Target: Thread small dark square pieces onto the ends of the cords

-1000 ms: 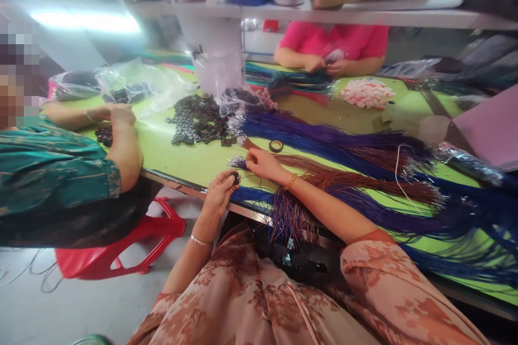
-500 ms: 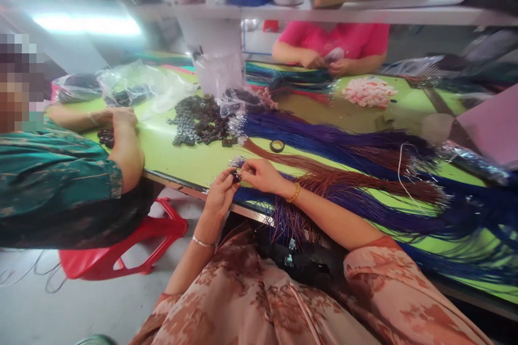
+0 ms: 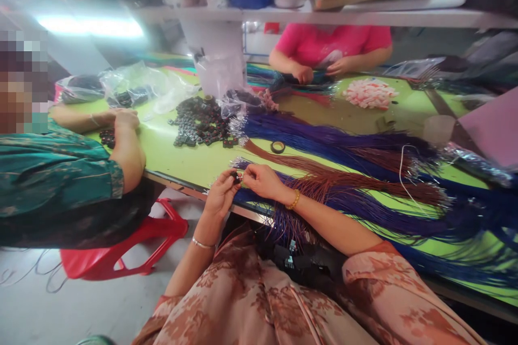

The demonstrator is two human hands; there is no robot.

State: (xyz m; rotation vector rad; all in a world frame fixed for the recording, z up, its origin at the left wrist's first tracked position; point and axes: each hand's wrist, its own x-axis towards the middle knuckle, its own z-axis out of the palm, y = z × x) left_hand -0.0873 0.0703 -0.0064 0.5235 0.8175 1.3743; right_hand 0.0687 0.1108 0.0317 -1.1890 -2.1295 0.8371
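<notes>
Over the table's front edge, my left hand [image 3: 220, 191] is closed, pinching a small black plastic connector housing [image 3: 235, 177] between thumb and fingertips. Close against its right side, my right hand [image 3: 263, 179] is pinched on what looks like a wire end; only a small pale tip shows and the fingers hide the rest. Just behind my hands lie blue wires with silver terminals [image 3: 238, 163]. A bundle of brown wires [image 3: 299, 164] stretches rightward past my right wrist. Wires also hang over the edge below my right forearm.
A heap of black connector housings [image 3: 200, 121] lies behind my hands, near a black tape roll [image 3: 277, 146]. Blue wire bundles [image 3: 324, 132] run to the right. A co-worker in green sits left on a red stool [image 3: 121, 248]; another in pink works opposite, near pale pink pieces [image 3: 370, 92].
My hands stay together at the connector housing, with only a slight shift of the right fingers. Across the table, the co-worker's hands have moved apart. The view has tilted slightly.
</notes>
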